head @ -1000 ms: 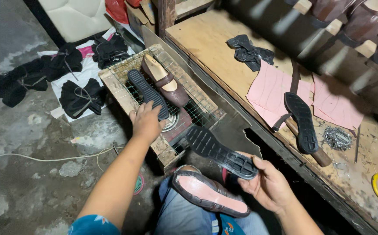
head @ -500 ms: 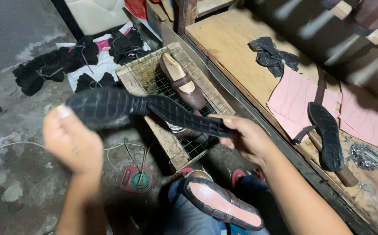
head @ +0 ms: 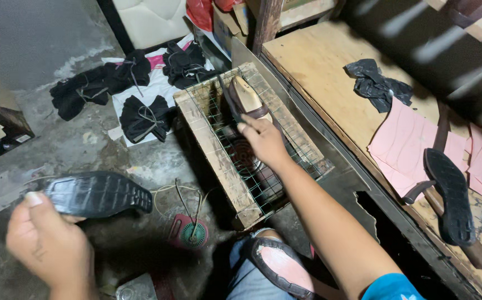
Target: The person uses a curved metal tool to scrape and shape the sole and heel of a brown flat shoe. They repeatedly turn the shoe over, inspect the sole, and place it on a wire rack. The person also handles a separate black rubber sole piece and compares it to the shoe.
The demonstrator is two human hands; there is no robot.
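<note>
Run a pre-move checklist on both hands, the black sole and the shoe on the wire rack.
1. Left hand grips black sole: ok.
2. Right hand reaches shoe: ok, fingers at its heel end.
3. Shoe lies on wire rack: ok.
4. Right hand's hold on the shoe: cannot tell.
5. Sole clear of the rack: ok, held apart over the floor.

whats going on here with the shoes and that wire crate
A person sits at a shoe workbench. The left hand holds a black ridged rubber sole over the floor. The right hand reaches onto a wire-mesh wooden crate, fingers at a brown shoe on a tan last. A pink-lined shoe upper rests on the lap.
</note>
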